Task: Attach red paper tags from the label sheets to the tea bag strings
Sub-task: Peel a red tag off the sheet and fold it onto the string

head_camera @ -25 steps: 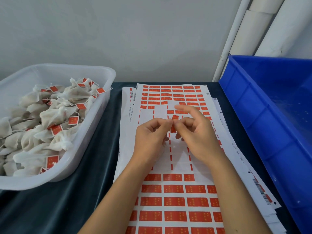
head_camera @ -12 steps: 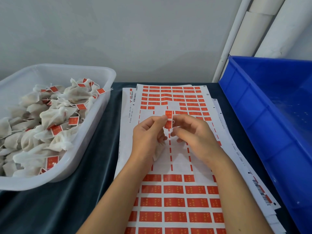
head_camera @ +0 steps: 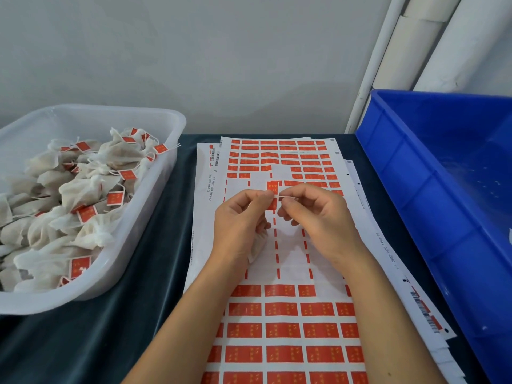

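Left hand: my left hand point(head_camera: 239, 217) was raised over the label sheets, its fingers point(head_camera: 263, 195) pinching a red tag point(head_camera: 272, 188) by the edge; a tea bag point(head_camera: 257, 246) was tucked under the palm, only its white corner showing.
Right hand: my right hand point(head_camera: 318, 217) sat just beside the left, fingers point(head_camera: 289, 200) curled and pinching the white string point(head_camera: 285, 195) that ran across to the tag.
Red tag: upright between both hands, above the stripped middle of the sheet; the string end met its right edge.
Label sheets: a fanned stack point(head_camera: 282, 342) lay flat on the counter point(head_camera: 116, 328), rows of red tags at the far end and near end, bare backing with red slivers between.
White tub: a translucent tub point(head_camera: 166, 173) stood at the left, heaped with tagged tea bags point(head_camera: 83, 195).
Blue crate: a blue crate point(head_camera: 415, 189) stood at the right, just beside the sheets.
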A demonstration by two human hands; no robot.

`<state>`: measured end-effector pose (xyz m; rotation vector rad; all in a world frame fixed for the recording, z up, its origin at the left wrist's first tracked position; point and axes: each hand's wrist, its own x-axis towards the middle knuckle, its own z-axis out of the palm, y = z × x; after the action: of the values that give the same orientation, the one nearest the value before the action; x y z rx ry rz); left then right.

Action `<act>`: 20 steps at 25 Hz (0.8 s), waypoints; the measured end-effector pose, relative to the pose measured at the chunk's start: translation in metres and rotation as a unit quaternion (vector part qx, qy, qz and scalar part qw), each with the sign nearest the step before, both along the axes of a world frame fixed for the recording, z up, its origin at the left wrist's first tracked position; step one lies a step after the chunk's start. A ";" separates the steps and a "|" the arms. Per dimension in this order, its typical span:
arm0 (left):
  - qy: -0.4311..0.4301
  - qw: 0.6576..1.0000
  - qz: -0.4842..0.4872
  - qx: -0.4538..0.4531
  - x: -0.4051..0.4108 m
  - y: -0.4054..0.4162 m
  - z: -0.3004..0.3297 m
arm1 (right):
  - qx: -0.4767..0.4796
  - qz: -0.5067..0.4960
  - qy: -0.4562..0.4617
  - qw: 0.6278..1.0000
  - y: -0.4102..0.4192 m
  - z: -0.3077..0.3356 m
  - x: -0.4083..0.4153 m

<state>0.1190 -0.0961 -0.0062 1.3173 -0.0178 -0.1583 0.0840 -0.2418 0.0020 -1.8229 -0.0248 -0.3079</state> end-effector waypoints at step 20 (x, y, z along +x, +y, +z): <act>-0.054 0.994 -0.008 0.090 0.000 -0.001 -0.005 | -0.034 -0.062 0.014 0.997 -0.005 -0.006 0.004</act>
<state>0.1186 -0.0970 -0.0110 1.5047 -0.1081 -0.1026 0.0881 -0.2472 -0.0039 -1.9005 0.0990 -0.3728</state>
